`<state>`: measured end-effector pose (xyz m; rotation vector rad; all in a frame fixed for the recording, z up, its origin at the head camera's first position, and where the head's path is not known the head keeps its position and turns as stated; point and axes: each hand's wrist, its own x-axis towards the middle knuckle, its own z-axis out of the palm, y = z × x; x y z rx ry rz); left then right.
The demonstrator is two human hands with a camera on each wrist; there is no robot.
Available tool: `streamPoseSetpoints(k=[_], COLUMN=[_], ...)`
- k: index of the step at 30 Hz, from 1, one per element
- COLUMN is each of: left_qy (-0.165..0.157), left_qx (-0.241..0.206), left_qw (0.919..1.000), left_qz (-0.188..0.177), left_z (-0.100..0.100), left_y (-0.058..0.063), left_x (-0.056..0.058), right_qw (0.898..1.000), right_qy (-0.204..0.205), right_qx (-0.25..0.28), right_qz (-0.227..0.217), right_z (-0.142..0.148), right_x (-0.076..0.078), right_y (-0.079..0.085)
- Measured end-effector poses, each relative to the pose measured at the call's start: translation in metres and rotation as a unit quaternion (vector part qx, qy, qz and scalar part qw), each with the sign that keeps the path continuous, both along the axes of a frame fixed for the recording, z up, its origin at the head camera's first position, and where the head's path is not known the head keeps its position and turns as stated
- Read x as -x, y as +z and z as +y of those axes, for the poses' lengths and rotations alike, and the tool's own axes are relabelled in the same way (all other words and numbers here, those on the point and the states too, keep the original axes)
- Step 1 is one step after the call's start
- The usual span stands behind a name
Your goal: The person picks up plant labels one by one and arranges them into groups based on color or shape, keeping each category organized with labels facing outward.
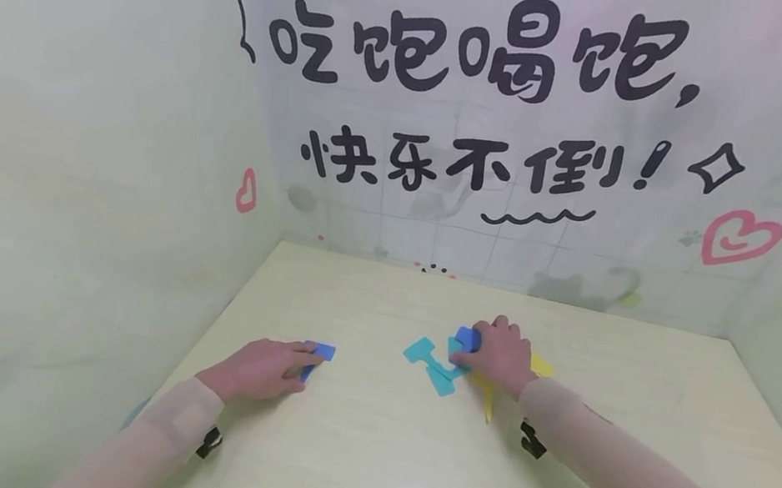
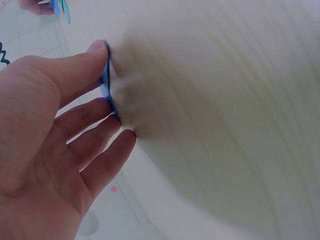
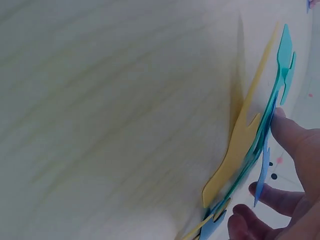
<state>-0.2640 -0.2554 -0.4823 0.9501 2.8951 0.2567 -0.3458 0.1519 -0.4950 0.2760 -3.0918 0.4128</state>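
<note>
On the left of the table, my left hand (image 1: 264, 368) holds a flat blue piece (image 1: 324, 350) by its edges, thumb at one end and fingers at the other. Seen from the left wrist, that thin blue piece (image 2: 105, 80) lies close along the tabletop. My right hand (image 1: 505, 355) is over a small pile of flat cut-out pieces. Between its thumb and a finger it pinches another blue piece (image 3: 265, 160). Under and beside it are teal pieces (image 1: 442, 382) with narrow necks and wide ends, and yellow pieces (image 3: 232, 155), partly covered by the hand.
The pale wooden table (image 1: 359, 458) runs back to a printed cloth wall (image 1: 393, 227). Cloth also hangs along the left and right sides. A black wrist-worn part (image 1: 533, 440) shows under the right forearm, and another (image 1: 209, 443) under the left.
</note>
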Motion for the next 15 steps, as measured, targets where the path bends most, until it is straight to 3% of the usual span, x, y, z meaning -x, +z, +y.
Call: streamPoseSetpoints(k=[15], left_qy=[0.001], left_qx=[0.011], left_qw=[0.9999], left_qz=[0.007], left_z=[-0.0005], left_y=[-0.0012], left_x=[-0.0018], right_qw=[0.989], right_qy=[0.053], right_qx=[0.138], right_qz=[-0.008], right_z=[0.0094], right_x=[0.0034], right_y=[0.0079])
